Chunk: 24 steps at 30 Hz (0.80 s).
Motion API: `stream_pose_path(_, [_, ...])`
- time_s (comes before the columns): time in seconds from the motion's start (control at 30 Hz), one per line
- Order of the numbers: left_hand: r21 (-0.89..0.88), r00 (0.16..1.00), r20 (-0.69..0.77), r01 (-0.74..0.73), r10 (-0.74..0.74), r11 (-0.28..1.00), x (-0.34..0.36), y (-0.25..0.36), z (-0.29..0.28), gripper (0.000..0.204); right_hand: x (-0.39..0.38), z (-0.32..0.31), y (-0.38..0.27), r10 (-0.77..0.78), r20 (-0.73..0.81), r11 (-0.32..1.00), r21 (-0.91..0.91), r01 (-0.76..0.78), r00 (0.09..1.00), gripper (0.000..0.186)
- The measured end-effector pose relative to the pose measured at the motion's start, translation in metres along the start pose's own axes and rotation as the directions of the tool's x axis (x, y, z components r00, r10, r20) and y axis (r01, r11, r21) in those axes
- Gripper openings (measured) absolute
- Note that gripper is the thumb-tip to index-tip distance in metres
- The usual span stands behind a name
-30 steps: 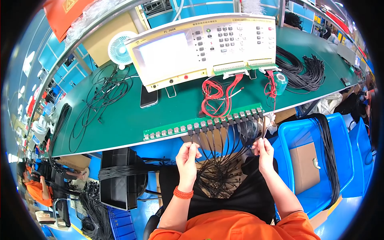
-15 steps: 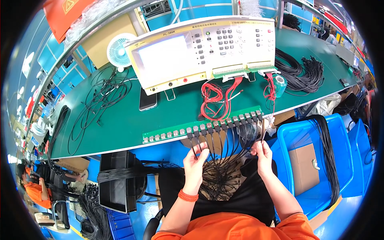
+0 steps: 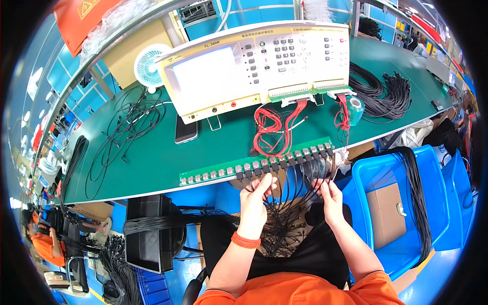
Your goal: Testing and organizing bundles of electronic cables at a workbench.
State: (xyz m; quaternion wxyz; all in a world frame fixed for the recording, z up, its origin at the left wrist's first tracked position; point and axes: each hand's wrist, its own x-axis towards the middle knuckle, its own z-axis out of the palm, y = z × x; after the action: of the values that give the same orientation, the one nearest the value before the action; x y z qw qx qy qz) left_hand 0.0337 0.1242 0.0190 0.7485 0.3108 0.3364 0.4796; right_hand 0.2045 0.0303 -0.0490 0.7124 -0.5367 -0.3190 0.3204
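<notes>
Green bench (image 3: 142, 157): tester (image 3: 259, 71), connector strip (image 3: 256, 163), probably phone (image 3: 186, 131).

Even from way over here I can make out a green-topped workbench (image 3: 152, 160) sweeping left to right (bowed by the fisheye view), with light-blue panels (image 3: 267, 13) behind it on the far side and a metal post (image 3: 355, 19) at far right. Ceiling lights (image 3: 415, 9) glow beyond. Glossy blue floor (image 3: 209, 189) shows below, with a yellow line (image 3: 96, 294) at near left.
</notes>
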Motion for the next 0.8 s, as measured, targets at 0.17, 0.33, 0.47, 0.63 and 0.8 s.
stream_pose_path(0.17, [0.091, 0.987, 0.133, -0.097, 0.085, 0.991, -0.004, 0.005, -0.019, 0.014, 0.002, -0.001, 0.002, -0.054, 0.026, 0.999, -0.002, 0.054, 0.998, 0.022])
stream_pose_path(0.33, [0.156, 0.950, -0.092, -0.283, 0.299, 0.946, -0.008, 0.012, -0.037, 0.026, 0.008, 0.000, -0.009, 0.046, -0.074, 0.999, 0.028, -0.044, 0.996, 0.021])
stream_pose_path(0.47, [0.232, 0.934, -0.005, -0.345, 0.356, 0.909, -0.009, 0.012, -0.044, 0.021, 0.018, -0.004, -0.035, -0.400, -0.175, 0.869, -0.383, 0.312, 0.899, 0.023])
stream_pose_path(0.63, [0.233, 0.959, 0.038, -0.281, 0.280, 0.931, -0.021, 0.001, -0.048, 0.023, 0.023, -0.005, -0.075, -0.574, 0.131, 0.388, -0.826, 0.409, 0.808, 0.037])
stream_pose_path(0.8, [0.246, 0.970, 0.028, -0.239, 0.240, 0.939, -0.028, -0.008, -0.049, 0.028, 0.035, 0.004, -0.096, -0.574, 0.310, 0.042, -0.913, 0.406, 0.758, 0.031])
